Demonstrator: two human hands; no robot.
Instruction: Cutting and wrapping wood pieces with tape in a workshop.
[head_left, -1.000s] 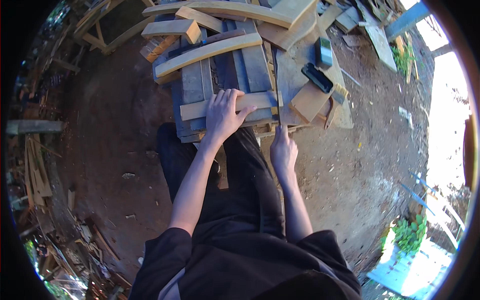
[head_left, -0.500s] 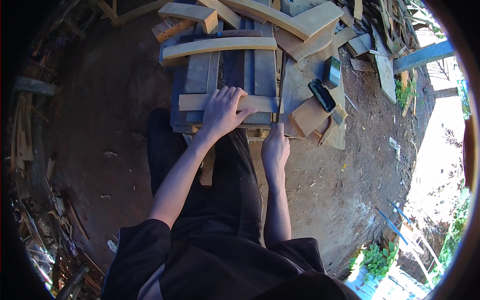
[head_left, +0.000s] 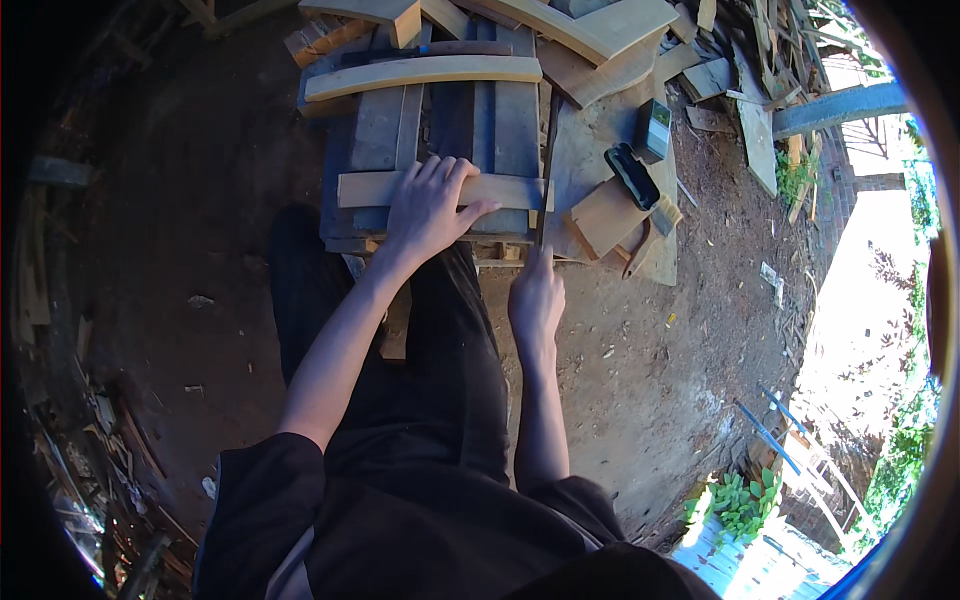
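Note:
A short, pale wooden board (head_left: 370, 190) lies crosswise on the slatted bench (head_left: 460, 130). My left hand (head_left: 430, 210) holds it down, fingers over its far edge and thumb toward its near edge. My right hand (head_left: 537, 305) is closed around the handle of a handsaw (head_left: 545, 190). The thin dark blade is seen edge-on, pointing away from me across the board's right end. How deep any cut goes cannot be made out. Farther back on the bench lies a curved wooden piece (head_left: 425, 75).
At the right, a dark open case (head_left: 632, 177) rests by a wooden block (head_left: 600, 220), near a green box (head_left: 653, 130) and a brush (head_left: 665, 215). Curved wood pieces (head_left: 570, 30) are piled at the back. Scrap wood (head_left: 710, 80) covers the ground beyond the bench.
My right hand has drawn the saw slightly toward me relative to the board. My left hand stays on the board. The whole view has shifted a little.

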